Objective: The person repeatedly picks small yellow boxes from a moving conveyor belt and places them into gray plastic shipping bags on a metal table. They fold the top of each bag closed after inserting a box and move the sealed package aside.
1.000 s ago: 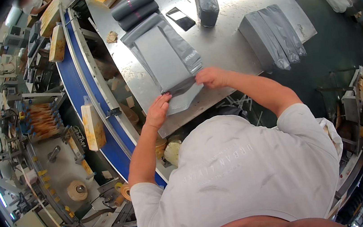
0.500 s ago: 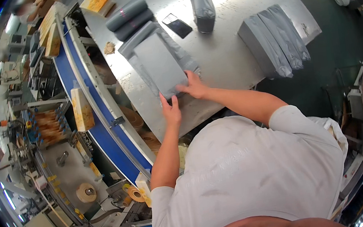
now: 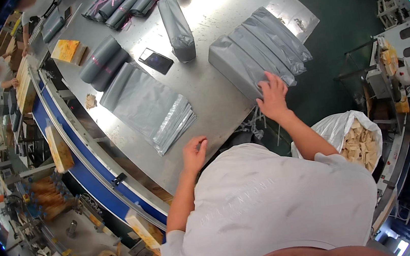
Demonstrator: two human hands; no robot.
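We are resting our right hand [image 3: 274, 96] on the near gray pack [image 3: 232, 68], which is standing at the left end of a row of gray packs [image 3: 272, 40] on the metal table [image 3: 208, 112]. It looks like we are setting this pack in line. To do that well, we should be pushing softly with flat fingertips, not poking, because the thin wrap could be tearing. We should be keeping the bottom flat and pressing the big side snugly against the next pack. We should also be minding the table's edge, since the pack's near end is sitting close to it and a hard shove could be tipping the row.

Our right fingers are resting spread apart at the pack's near end, and we are not seeing them pinch anything. Our left hand [image 3: 195, 153] is hanging by the table's near edge with its fingers bending. We are seeing nothing in it, but we cannot tell if its thumb and fingertips are touching.

The near pack is looking like a gray box, long and thin. Its big side is looking mostly smooth. The packs behind it are showing shiny, crinkly ends. To its left, a black phone [image 3: 156, 61] and some flat gray bags [image 3: 135, 100] are lying.
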